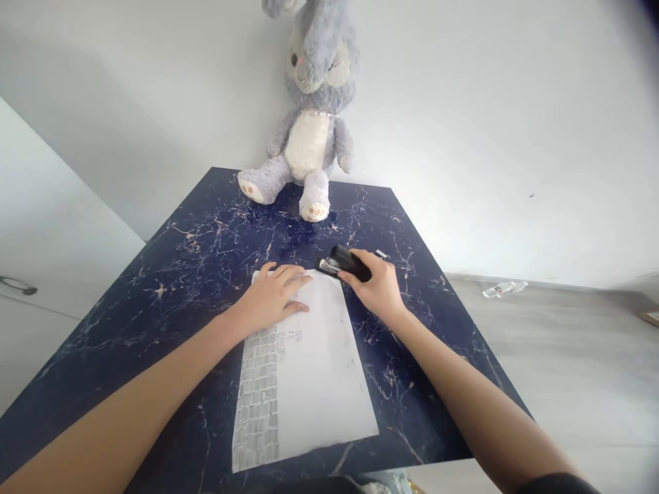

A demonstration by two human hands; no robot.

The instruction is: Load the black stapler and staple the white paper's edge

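Observation:
A sheet of white paper [324,384], printed along its left side, lies on the dark blue marbled table [169,302]; whether it is one sheet or several I cannot tell. My left hand [272,298] rests flat on its upper left part with the fingers spread. In my right hand [378,281] is a black stapler [350,263], its jaws pointing left at the paper's top right corner. The fingers wrap round the stapler's body and hide its rear part. Its front end meets the paper's top edge.
At the back of the table a grey plush rabbit [309,137] sits against the wall. A small pale strip [381,254] lies just beyond my right hand. Clear plastic bottles [504,289] lie on the floor to the right. A white cabinet [46,240] stands on the left.

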